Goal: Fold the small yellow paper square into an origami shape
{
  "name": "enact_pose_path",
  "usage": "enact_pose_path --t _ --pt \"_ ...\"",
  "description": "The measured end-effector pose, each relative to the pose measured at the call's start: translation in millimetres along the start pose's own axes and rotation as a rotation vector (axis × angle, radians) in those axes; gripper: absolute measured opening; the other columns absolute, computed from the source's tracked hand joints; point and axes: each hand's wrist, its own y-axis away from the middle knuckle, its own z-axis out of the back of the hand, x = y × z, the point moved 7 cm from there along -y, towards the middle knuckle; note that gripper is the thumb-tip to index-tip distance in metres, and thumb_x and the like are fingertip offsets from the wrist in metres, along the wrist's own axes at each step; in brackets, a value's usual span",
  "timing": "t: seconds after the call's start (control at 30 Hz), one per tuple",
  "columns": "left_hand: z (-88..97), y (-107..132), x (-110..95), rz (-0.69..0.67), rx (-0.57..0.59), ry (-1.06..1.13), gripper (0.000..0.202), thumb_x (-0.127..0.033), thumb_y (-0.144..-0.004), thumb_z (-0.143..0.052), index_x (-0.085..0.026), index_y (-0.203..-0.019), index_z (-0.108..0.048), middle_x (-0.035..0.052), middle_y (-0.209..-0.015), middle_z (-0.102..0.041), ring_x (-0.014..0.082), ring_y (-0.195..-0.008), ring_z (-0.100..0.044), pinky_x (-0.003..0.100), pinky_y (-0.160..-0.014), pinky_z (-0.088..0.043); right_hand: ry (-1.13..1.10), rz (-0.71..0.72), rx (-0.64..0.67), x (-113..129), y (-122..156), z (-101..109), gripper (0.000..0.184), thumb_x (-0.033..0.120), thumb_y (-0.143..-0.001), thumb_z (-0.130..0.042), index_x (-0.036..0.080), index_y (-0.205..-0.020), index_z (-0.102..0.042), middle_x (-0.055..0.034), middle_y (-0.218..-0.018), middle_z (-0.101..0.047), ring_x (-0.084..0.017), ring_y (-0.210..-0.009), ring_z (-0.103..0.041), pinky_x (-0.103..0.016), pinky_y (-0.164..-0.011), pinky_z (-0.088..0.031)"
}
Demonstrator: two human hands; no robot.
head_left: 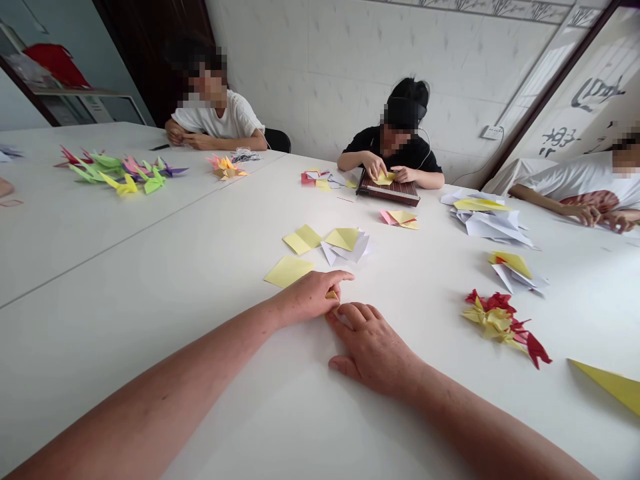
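Note:
A small folded piece of yellow paper (331, 295) shows between the fingers of my left hand (307, 297), which pinches it just above the white table. Most of that paper is hidden by my fingers. My right hand (377, 350) lies close against it from the right, its fingers bent and pressed down on the paper's lower edge, the thumb apart on the tabletop. Just beyond my left hand rests a yellow paper square (287, 271). Behind it are a creased yellow sheet (302, 239) and another yellow sheet (341, 238) on white folded papers (356, 250).
Red and yellow paper cranes (500, 320) lie to the right, near folded papers (515, 270). Colourful cranes (125, 170) sit far left. Across the table, one person handles yellow paper on a paper cutter (389, 190). Other people sit at the left and right.

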Motion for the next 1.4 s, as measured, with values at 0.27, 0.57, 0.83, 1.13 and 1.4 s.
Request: enact_pose_path --t 0.27,0.57,0.83,1.13,1.4 --pt "2.2 -2.6 0.6 0.063 -0.040 0.039 0.075 -0.013 -0.069 -0.053 -0.025 -0.142 -0.040 -0.0033 -0.075 -0.069 0.0168 -0.074 -0.064 0.023 -0.064 -0.046 0.023 -0.010 0.016 0.4 -0.2 0.2 0.057 0.044 -0.090 -0.057 0.017 -0.138 -0.044 -0.0113 -0.127 -0.054 -0.028 -0.117 -0.046 -0.045 -0.103 -0.040" --pt "8.4 -4.6 5.7 0.100 -0.101 0.122 0.077 -0.019 -0.072 -0.056 -0.023 -0.146 -0.034 -0.0025 -0.075 -0.068 0.0185 -0.079 -0.065 0.027 -0.073 -0.048 0.070 0.004 0.014 -0.6 0.3 -2.0 0.056 0.048 -0.092 -0.051 0.015 -0.137 -0.044 -0.0159 -0.146 -0.040 -0.030 -0.129 -0.039 -0.048 -0.104 -0.040" --pt "25.7 19.3 13.2 0.145 -0.228 0.041 0.043 -0.030 -0.078 -0.055 -0.023 -0.120 -0.056 0.0014 -0.095 -0.066 0.0173 -0.083 -0.062 0.027 -0.074 -0.049 0.081 0.006 0.031 -1.1 0.2 -3.3 0.061 0.053 -0.093 -0.047 0.013 -0.139 -0.044 -0.0167 -0.145 -0.041 -0.032 -0.130 -0.039 -0.047 -0.106 -0.037" --pt "20.4 34.4 10.9 0.315 -0.239 -0.272 0.016 -0.030 -0.072 -0.055 -0.021 -0.063 -0.045 -0.0038 -0.062 -0.054 0.0124 -0.053 -0.045 0.024 -0.047 -0.031 0.040 0.018 0.019 0.6 -0.2 -0.2 0.059 0.046 -0.092 -0.051 0.014 -0.140 -0.043 -0.0121 -0.142 -0.047 -0.031 -0.128 -0.040 -0.046 -0.106 -0.038" --pt "10.0 20.7 9.1 0.358 -0.258 -0.351 0.023 -0.015 -0.062 -0.054 -0.020 -0.056 -0.033 -0.0045 -0.050 -0.039 0.0106 -0.043 -0.027 0.027 -0.044 -0.016 0.024 0.025 0.005 1.8 0.4 1.4 0.065 0.043 -0.091 -0.053 0.017 -0.147 -0.034 -0.0116 -0.143 -0.045 -0.030 -0.126 -0.041 -0.046 -0.105 -0.038"
